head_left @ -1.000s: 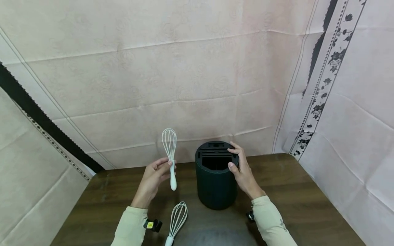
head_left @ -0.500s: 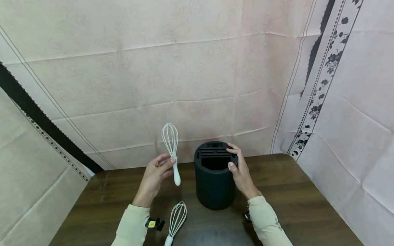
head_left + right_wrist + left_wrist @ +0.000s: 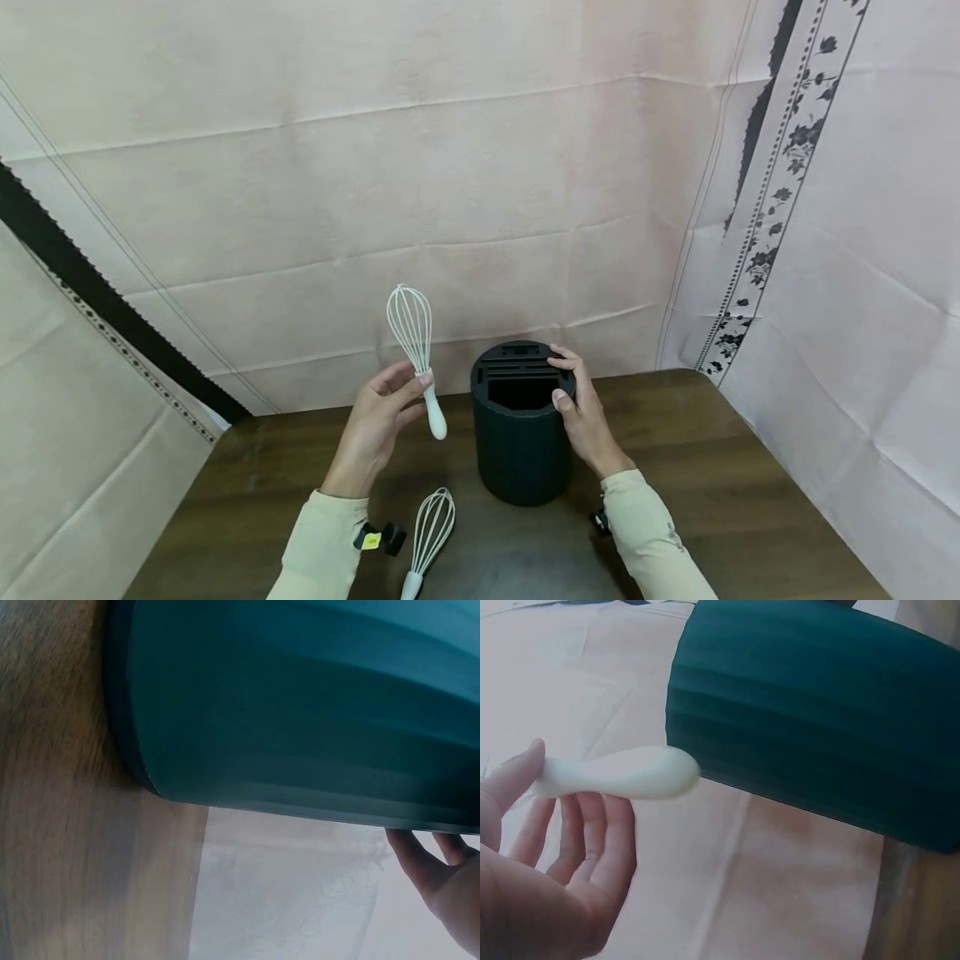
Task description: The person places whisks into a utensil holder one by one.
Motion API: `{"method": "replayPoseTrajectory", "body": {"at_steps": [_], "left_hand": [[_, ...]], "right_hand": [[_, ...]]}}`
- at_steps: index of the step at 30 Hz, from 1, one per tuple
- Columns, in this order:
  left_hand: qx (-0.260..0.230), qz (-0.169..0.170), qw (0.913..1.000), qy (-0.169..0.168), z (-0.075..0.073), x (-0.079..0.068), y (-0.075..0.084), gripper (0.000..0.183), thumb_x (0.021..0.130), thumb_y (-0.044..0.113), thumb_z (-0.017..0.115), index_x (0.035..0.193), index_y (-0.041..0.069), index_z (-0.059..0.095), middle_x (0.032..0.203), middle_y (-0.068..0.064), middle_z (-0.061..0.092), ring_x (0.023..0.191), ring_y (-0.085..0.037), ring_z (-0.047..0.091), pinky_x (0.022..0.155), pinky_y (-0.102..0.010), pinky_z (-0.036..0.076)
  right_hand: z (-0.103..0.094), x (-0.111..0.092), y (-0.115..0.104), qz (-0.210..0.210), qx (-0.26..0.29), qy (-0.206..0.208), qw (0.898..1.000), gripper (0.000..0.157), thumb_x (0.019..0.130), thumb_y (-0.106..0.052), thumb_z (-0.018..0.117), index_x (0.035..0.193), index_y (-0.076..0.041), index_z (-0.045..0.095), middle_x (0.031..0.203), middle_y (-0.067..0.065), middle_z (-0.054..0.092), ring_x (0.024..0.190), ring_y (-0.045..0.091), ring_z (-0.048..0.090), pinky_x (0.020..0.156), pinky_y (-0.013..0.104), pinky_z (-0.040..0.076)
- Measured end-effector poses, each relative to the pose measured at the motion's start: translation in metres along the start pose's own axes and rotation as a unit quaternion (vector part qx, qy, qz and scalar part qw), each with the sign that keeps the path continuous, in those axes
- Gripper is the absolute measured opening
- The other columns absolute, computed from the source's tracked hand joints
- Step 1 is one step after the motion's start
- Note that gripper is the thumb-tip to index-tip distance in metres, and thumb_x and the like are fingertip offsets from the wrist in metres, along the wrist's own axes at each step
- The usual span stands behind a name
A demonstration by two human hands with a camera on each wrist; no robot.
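Note:
Between thumb and fingers my left hand point(image 3: 382, 421) pinches a white whisk point(image 3: 412, 325) near the top of its handle. The wires point up and the handle slants down toward the right. In the left wrist view the rounded handle point(image 3: 645, 772) juts from the fingers. Beside it a dark green round utensil holder point(image 3: 521, 458) stands upright, its black slotted top point(image 3: 517, 352) showing a large opening. My right hand point(image 3: 588, 417) rests on the holder's right side, thumb and fingers at the rim. On the table in front lies a second white whisk point(image 3: 431, 533), its handle cut off by the frame.
The brown wooden table point(image 3: 712, 500) ends in a back edge just behind the holder. A pale creased cloth point(image 3: 360, 167) hangs behind and at both sides, with dark floral trim point(image 3: 772, 225) on the right. Each wrist carries a small black camera point(image 3: 390, 539).
My left hand has raised the whisk a little, and its handle end has swung right toward the holder. The right hand keeps its place on the holder. The second whisk lies still.

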State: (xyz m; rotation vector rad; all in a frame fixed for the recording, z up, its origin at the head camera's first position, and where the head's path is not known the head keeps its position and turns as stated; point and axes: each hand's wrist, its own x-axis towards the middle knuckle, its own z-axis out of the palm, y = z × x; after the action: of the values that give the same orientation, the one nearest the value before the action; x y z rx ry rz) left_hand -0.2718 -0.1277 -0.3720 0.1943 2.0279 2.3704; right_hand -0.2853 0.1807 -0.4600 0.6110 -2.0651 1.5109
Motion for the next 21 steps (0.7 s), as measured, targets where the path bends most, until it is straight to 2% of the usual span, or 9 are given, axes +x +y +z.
{"method": "replayPoseTrajectory", "body": {"at_steps": [5,8,11,16,21], "left_hand": [[0.062,0.034,0.9975,0.002,0.009,-0.004,0.005,0.046,0.100,0.018,0.076,0.141,0.003,0.064,0.129,-0.016,0.065,0.106,-0.021,0.072,0.087,-0.035,0.063],[0.088,0.059,0.9943,0.003,0.015,-0.006,0.007,0.043,0.100,0.021,0.077,0.139,0.005,0.066,0.128,-0.017,0.067,0.106,-0.026,0.073,0.083,-0.037,0.064],[0.092,0.079,0.9926,0.007,0.021,-0.009,0.011,0.040,0.099,0.021,0.078,0.135,0.007,0.069,0.124,-0.015,0.068,0.102,-0.028,0.074,0.080,-0.038,0.065],[0.097,0.102,0.9900,0.005,0.027,-0.010,0.018,0.041,0.098,0.018,0.078,0.136,0.008,0.067,0.122,-0.015,0.066,0.095,-0.021,0.075,0.079,-0.040,0.065],[0.104,0.107,0.9888,-0.012,0.031,-0.012,0.024,0.049,0.099,0.013,0.077,0.144,0.007,0.060,0.123,-0.016,0.067,0.096,-0.017,0.075,0.077,-0.041,0.065]], "right_hand": [[0.000,0.000,0.000,-0.004,-0.012,-0.011,1.000,0.058,0.109,-0.054,0.042,0.153,-0.015,0.043,0.169,-0.001,0.030,0.152,0.031,0.030,0.103,0.068,0.045],[0.000,-0.002,0.000,-0.003,-0.016,-0.009,1.000,0.056,0.110,-0.052,0.042,0.152,-0.016,0.043,0.169,-0.001,0.030,0.153,0.030,0.029,0.106,0.070,0.043],[0.000,-0.003,0.000,0.000,-0.012,-0.008,1.000,0.055,0.109,-0.049,0.044,0.152,-0.015,0.043,0.169,-0.002,0.031,0.156,0.030,0.027,0.110,0.072,0.040],[-0.001,0.000,0.001,0.003,-0.007,-0.012,1.000,0.055,0.109,-0.049,0.043,0.153,-0.016,0.042,0.169,-0.004,0.029,0.155,0.029,0.027,0.108,0.072,0.042],[-0.001,0.000,0.000,0.005,-0.004,-0.011,1.000,0.052,0.109,-0.045,0.045,0.152,-0.018,0.043,0.169,-0.005,0.030,0.157,0.028,0.025,0.111,0.074,0.037]]}}
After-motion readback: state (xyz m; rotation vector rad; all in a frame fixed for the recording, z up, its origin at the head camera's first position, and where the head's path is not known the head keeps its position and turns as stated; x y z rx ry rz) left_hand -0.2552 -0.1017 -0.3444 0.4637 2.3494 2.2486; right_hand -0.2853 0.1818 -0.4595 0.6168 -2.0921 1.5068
